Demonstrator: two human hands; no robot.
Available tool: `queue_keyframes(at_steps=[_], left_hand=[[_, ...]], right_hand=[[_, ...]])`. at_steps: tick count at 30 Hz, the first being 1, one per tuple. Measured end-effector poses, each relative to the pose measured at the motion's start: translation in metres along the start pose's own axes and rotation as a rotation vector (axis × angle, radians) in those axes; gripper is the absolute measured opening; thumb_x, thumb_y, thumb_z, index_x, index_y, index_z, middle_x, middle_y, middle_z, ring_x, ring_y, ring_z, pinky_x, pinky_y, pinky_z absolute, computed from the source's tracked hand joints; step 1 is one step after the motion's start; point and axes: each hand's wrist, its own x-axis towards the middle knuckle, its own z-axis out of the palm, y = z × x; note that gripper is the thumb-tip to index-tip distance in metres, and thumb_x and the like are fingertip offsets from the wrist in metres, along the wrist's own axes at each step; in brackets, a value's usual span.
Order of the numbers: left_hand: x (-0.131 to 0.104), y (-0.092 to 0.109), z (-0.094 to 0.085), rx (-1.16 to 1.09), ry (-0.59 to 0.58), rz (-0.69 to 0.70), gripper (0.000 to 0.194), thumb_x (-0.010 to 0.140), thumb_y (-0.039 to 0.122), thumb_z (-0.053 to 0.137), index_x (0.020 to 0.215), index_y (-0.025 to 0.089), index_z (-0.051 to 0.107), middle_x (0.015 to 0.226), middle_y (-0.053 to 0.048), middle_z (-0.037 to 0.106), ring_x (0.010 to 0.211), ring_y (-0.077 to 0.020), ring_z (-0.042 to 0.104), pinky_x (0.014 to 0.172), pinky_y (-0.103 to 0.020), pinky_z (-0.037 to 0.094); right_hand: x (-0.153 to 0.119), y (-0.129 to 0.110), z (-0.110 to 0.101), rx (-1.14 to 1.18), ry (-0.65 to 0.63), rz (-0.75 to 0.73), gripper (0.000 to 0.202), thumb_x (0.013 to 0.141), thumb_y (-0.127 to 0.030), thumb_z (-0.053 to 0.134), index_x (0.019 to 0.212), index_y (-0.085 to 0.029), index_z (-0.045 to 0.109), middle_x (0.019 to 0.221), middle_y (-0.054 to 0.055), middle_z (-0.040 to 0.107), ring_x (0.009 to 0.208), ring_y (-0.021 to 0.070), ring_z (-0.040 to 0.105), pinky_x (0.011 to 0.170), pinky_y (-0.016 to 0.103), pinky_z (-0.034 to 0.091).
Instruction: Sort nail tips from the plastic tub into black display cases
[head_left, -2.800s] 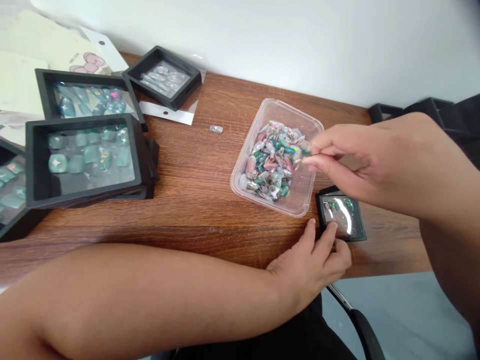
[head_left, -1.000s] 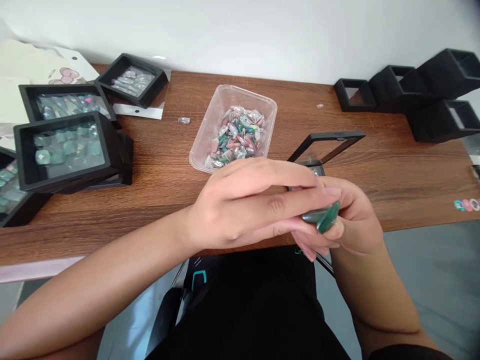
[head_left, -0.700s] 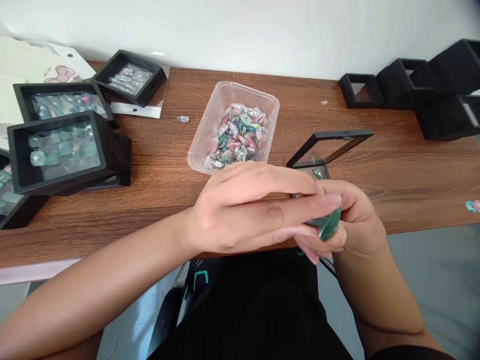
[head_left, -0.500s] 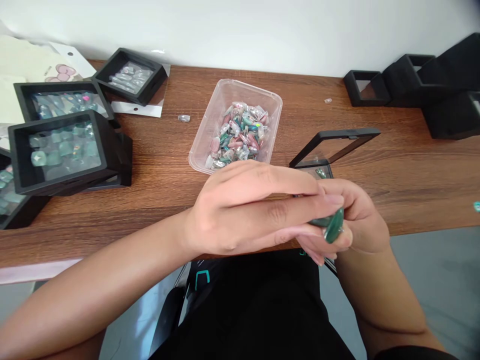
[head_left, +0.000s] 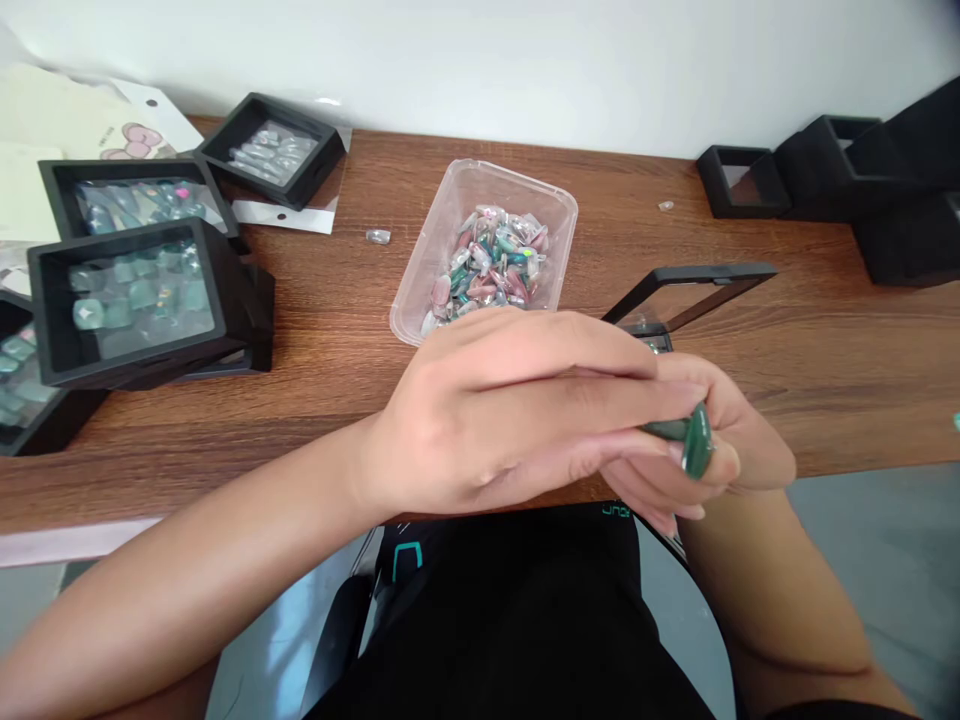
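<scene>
Head view: finger and thumb of the left hand [head_left: 510, 420] pinch a dark green piece [head_left: 666, 430]; a glossy green nail [head_left: 697, 442] stands crosswise at their tips, against the right hand [head_left: 742, 430], whose own hold cannot be told.

Wall [head_left: 570, 70] behind surface [head_left: 322, 330]. Left end: stacked display frames [head_left: 238, 300], another frame [head_left: 319, 172] behind, on sheet [head_left: 259, 214]. Loose false nail [head_left: 379, 237] between these and plastic tub [head_left: 411, 305], heaped nails [head_left: 491, 262] inside. Right of tub: opened frame [head_left: 712, 273]; cluster of cases [head_left: 832, 178] behind, farther right. Left grip [head_left: 517, 420] before tub, meeting right grip [head_left: 739, 425].
</scene>
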Motion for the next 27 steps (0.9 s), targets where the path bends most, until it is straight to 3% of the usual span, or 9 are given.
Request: queue_keyframes(at_steps=[6,10,14,17,19,21,23,27], left_hand=[[0.003,-0.003,-0.004,0.18,0.002,0.094,0.015,0.098,0.023,0.074,0.112,0.026,0.077,0.118,-0.002,0.084,0.101,-0.0181,0.082,0.087,-0.032,0.068],[0.01,0.008,-0.01,0.304,0.01,-0.035,0.016,0.102,0.017,0.068,0.109,0.026,0.079,0.112,0.003,0.085,0.097,-0.0164,0.083,0.087,-0.031,0.068],[0.014,0.014,-0.011,0.247,-0.021,-0.129,0.015,0.103,0.019,0.068,0.103,0.027,0.081,0.109,0.003,0.085,0.097,-0.0171,0.083,0.09,-0.032,0.069],[0.011,0.009,-0.006,0.241,0.118,-0.058,0.02,0.104,0.02,0.064,0.098,0.026,0.082,0.103,0.002,0.086,0.09,-0.0163,0.083,0.085,-0.031,0.069],[0.009,0.006,-0.004,0.266,0.202,0.02,0.026,0.106,0.02,0.06,0.105,0.033,0.082,0.102,0.004,0.086,0.086,-0.0156,0.082,0.08,-0.031,0.068],[0.011,0.009,-0.006,0.259,0.157,-0.006,0.033,0.106,0.021,0.06,0.12,0.044,0.079,0.104,0.006,0.085,0.088,-0.0172,0.083,0.081,-0.033,0.069],[0.015,0.015,-0.012,0.206,0.037,-0.134,0.039,0.105,0.023,0.062,0.132,0.05,0.072,0.107,0.004,0.085,0.094,-0.0204,0.083,0.085,-0.039,0.07],[0.018,0.023,-0.021,0.163,-0.049,-0.216,0.033,0.1,0.017,0.071,0.122,0.041,0.077,0.112,0.002,0.084,0.1,-0.0219,0.083,0.091,-0.042,0.069]], right_hand=[[0.006,0.007,-0.004,0.04,-0.051,-0.079,0.015,0.109,-0.028,0.055,0.116,-0.018,0.064,0.058,-0.012,0.038,0.047,0.0035,0.038,0.058,0.013,0.056],[0.01,0.014,-0.002,0.082,-0.069,-0.172,0.018,0.112,-0.025,0.046,0.117,-0.019,0.063,0.056,-0.013,0.032,0.044,0.003,0.034,0.056,0.01,0.052],[0.009,0.015,0.0,0.099,-0.019,-0.166,0.017,0.112,-0.025,0.047,0.117,-0.02,0.062,0.055,-0.014,0.03,0.042,0.0028,0.032,0.052,0.01,0.048],[0.008,0.014,0.001,0.117,0.007,-0.101,0.013,0.11,-0.028,0.05,0.111,-0.021,0.061,0.054,-0.015,0.031,0.04,0.0027,0.031,0.05,0.011,0.047],[0.008,0.013,0.002,0.138,0.009,-0.087,0.012,0.109,-0.031,0.053,0.109,-0.021,0.061,0.053,-0.014,0.032,0.04,0.0023,0.032,0.05,0.011,0.047],[0.008,0.013,0.002,0.154,0.009,-0.088,0.012,0.109,-0.031,0.052,0.107,-0.022,0.06,0.053,-0.014,0.033,0.04,0.002,0.032,0.051,0.01,0.047],[0.008,0.013,0.003,0.162,0.021,-0.079,0.01,0.109,-0.03,0.053,0.105,-0.022,0.059,0.054,-0.014,0.035,0.04,0.0016,0.032,0.05,0.01,0.046],[0.006,0.015,0.003,0.143,0.021,-0.074,0.009,0.109,-0.025,0.05,0.107,-0.023,0.058,0.054,-0.015,0.033,0.037,0.0013,0.029,0.048,0.01,0.045]])
